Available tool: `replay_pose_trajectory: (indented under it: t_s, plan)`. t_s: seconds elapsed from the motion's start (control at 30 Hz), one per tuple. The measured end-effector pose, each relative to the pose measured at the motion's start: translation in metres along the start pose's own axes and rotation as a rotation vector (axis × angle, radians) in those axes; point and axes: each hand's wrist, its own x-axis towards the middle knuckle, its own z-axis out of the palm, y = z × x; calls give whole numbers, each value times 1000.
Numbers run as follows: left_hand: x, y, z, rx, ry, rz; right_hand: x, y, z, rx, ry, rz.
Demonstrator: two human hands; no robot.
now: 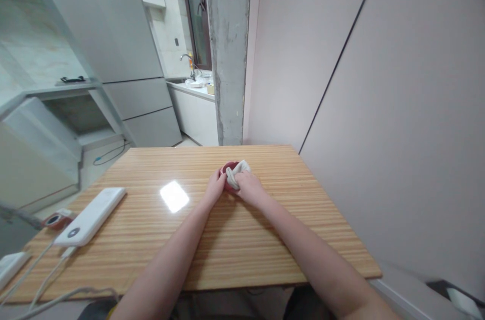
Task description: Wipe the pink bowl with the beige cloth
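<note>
Left fingers (222,176) grip the bowl (229,164), just below frame centre; right fingers (241,177) clutch the cloth (232,178) at its mouth. Cloth seems soft; bowl likely stiff, best held by the rim.

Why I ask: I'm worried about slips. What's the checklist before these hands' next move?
1. Left hand on the left side of the round dark-red bowl: ok.
2. Right hand gripping the pale grey fabric cloth: ok.
3. Bowl away from the light-brown wood-grain table's edges: ok.
4. Full view into the bowl: not ok, cloth and right hand cover part.
5. White rectangular power bank apart from both hands: ok.
</note>
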Motion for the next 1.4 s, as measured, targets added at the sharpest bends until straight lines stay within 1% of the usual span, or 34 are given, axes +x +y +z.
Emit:
replay_pose_trajectory:
  t_s: [0.07, 0.2, 0.23, 0.3, 0.37, 0.43, 0.5, 0.57, 0.63, 0.7, 0.77, 0.83, 0.9, 0.97, 1.0, 1.07, 1.1, 1.17, 1.2, 1.23, 1.27, 1.3, 1.37, 1.4]
  plan:
    - [-3, 3, 3, -195, 12, -69, -2, 5, -4, 42, 14, -41]
    - [-12, 13, 16, -616, 33, -152, -7, 0, -7, -2, 103, -8]
    - [-13, 16, 20, -686, 20, -155, -8, -3, -7, -20, 134, -4]
    - [-15, 18, 26, -759, 5, -129, -9, -10, -5, -39, 177, 1]
    - [-15, 19, 28, -761, 38, -97, -9, -15, -2, -29, 178, 2]
    - [-13, 18, 26, -722, 102, -88, -8, -15, 0, 6, 154, -24]
    - [-11, 18, 20, -663, 130, -106, -7, -11, -1, 56, 140, -78]
    - [-8, 18, 12, -594, 141, -114, -5, -3, -5, 112, 119, -163]
    - [-7, 18, 4, -535, 154, -93, -3, 5, -11, 153, 87, -244]
    - [-8, 17, 0, -513, 158, -59, -2, 9, -14, 161, 58, -274]
    - [-11, 17, 2, -535, 147, -45, -2, 5, -12, 125, 46, -234]
    - [-16, 17, 11, -584, 155, -27, -4, -5, -5, 64, 57, -136]
    - [-21, 17, 22, -637, 160, 2, -7, -14, 1, 14, 102, -5]
    - [-23, 18, 30, -662, 139, 31, -8, -17, 3, 1, 151, 75]
    - [-22, 18, 31, -658, 128, 36, -8, -14, 1, 0, 165, 74]
    - [-19, 18, 26, -628, 129, 4, -6, -3, -7, -15, 144, -16]
    - [-16, 19, 21, -610, 128, -40, -5, 4, -13, -35, 113, -86]
    - [-9, 19, 7, -575, 81, -162, -3, 13, -21, -86, 35, -215]
    - [-6, 20, 1, -556, 52, -212, -3, 13, -22, -108, 0, -255]
    - [-5, 19, -3, -537, 39, -241, -4, 9, -21, -126, -22, -265]
    - [-4, 19, -4, -519, 55, -246, -5, 2, -17, -140, -27, -242]
    - [-4, 18, -3, -504, 102, -230, -6, -7, -12, -148, -16, -191]
    - [-7, 17, 5, -491, 232, -169, -10, -26, -1, -159, 44, -49]
    - [-9, 17, 11, -499, 277, -141, -11, -33, 4, -162, 83, 11]
